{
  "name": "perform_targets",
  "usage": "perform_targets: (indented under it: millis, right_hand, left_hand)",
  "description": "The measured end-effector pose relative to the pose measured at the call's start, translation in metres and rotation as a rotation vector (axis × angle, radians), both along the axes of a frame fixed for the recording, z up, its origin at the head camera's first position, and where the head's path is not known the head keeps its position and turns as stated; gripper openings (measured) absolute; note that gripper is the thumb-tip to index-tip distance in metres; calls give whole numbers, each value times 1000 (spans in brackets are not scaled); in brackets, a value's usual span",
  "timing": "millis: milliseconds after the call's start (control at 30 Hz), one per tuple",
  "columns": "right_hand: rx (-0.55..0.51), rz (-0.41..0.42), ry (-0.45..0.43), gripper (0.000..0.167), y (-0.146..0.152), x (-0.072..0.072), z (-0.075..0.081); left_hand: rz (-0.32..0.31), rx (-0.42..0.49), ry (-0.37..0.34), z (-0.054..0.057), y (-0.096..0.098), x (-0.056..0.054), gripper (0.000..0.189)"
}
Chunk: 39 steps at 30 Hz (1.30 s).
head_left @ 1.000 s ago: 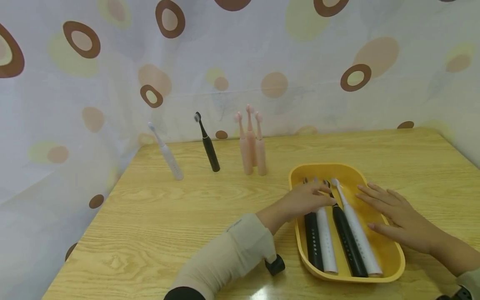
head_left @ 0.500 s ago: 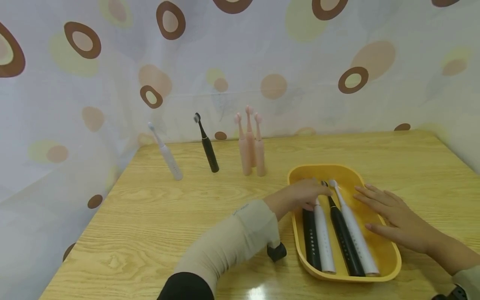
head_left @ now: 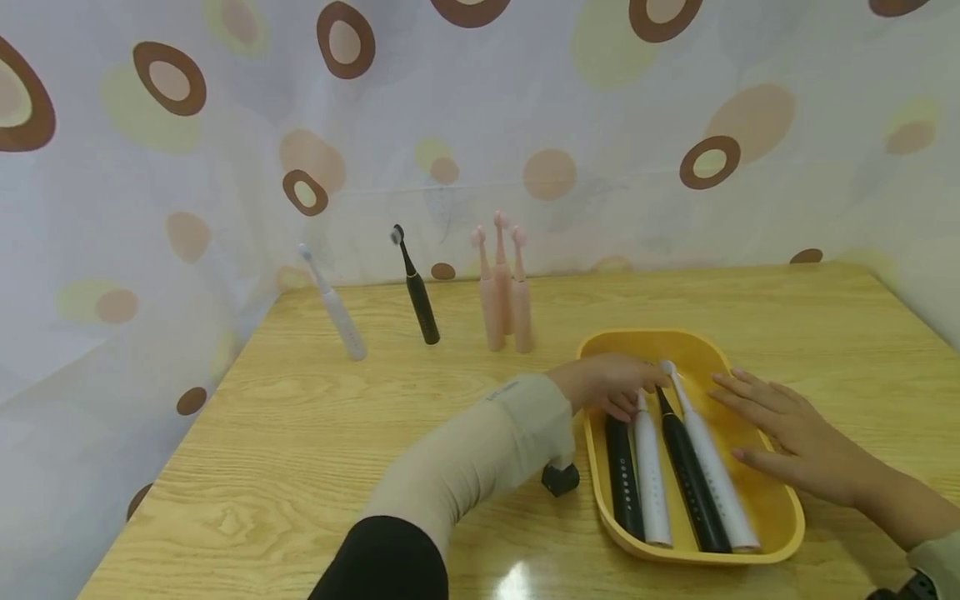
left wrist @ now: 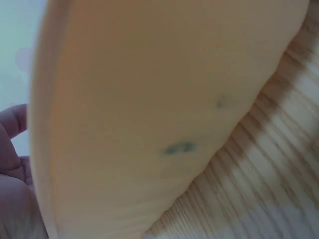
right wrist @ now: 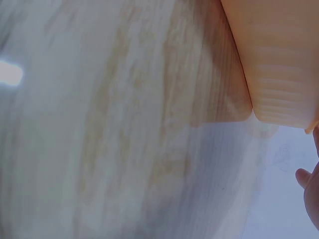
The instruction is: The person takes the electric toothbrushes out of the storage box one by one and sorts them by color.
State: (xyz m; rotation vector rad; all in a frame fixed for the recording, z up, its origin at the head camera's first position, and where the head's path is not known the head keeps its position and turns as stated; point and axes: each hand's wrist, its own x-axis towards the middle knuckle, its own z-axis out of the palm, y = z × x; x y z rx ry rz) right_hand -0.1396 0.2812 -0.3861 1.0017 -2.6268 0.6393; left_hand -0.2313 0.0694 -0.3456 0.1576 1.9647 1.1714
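Observation:
A yellow tray (head_left: 787,533) holds a black electric toothbrush (head_left: 622,483) at the left, a white one (head_left: 651,483) beside it, then another black one (head_left: 693,492) and another white one (head_left: 720,475). My left hand (head_left: 611,383) reaches over the tray's left rim, above the brush-head ends. It hides the left black toothbrush's head, and its fingertips are at the other black one's neck; whether they pinch anything is hidden. With fingers straight and spread, my right hand (head_left: 795,442) lies at the right rim. The left wrist view shows mainly the tray's outer wall (left wrist: 139,89).
Behind the tray, on the wooden table (head_left: 300,467), stand a white electric toothbrush (head_left: 342,321), a black one (head_left: 422,304) and a group of three pink ones (head_left: 504,300). A patterned cloth (head_left: 465,108) hangs along the table's back edge.
My left hand has shifted from the black toothbrush's neck toward the left and over the left pair's heads, then slightly right again. My right hand keeps its place at the rim.

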Motion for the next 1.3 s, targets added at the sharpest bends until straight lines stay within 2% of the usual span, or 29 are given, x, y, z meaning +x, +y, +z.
perform_targets:
  millis: [167,300,533,767,867,1100,1233,1300]
  right_hand:
    - [2,1,-5,67,1,0,0]
    - [4,1,-4,67,1,0,0]
    - [0,2,8,67,1,-1,0]
    - [-14,-12,-5,66,1,-3,-1]
    - [-19,-16,-13,66,2,-4,-2]
    - [-21,3,-5,66,2,-5,-2]
    - [-49,-7,-70,65,-1,-2,0]
    - [-67,-15,-114,64,-2,0,1]
  left_hand:
    - [-70,-29,26,-4,4,-2,43]
    - [-93,-46,57,-5,6,0,46]
    - [-60,20,84,-5,2,1,40]
    - [2,46,268,-7,-1,3,31]
    - [31,132,324,-10,-3,5,27]
    - [26,362,429,-10,-13,14,20]
    - [10,417,486,-11,-17,17,20]
    - [-7,439,485,-11,-19,18,20]
